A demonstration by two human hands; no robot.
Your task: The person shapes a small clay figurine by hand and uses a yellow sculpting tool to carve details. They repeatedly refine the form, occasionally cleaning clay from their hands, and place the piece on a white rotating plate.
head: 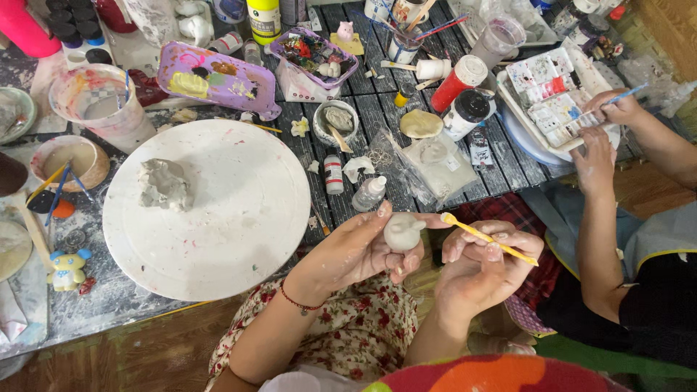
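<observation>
While the left hand (363, 247) has its grip closed around a small pale clay figure (404, 231), thumb and fingers clamped on its rounded body, the right hand (483, 265) pinches a yellow modelling stick (488, 237) between thumb and fingers, so that grip too is clamped shut. The stick's pale tip lies just to the right of the figure, at or very near its surface; whether it touches cannot be told. A red bracelet (299, 303) circles the left wrist.

Left of the left grip, on the dark slatted surface (363, 109), lies a large round white board (218, 210) bearing a grey lump of clay (164, 184). Just above the left grip stand a small clear bottle (369, 194) and a little white tube (333, 174). Far left of it, near the edge of the surface, sits a small yellow and blue toy figure (68, 269).

Right of the right grip, another person's hands are at work: one (617, 109) holds a thin brush (626, 94) over a white paint palette (555, 98), the other (595, 167) rests below it.
</observation>
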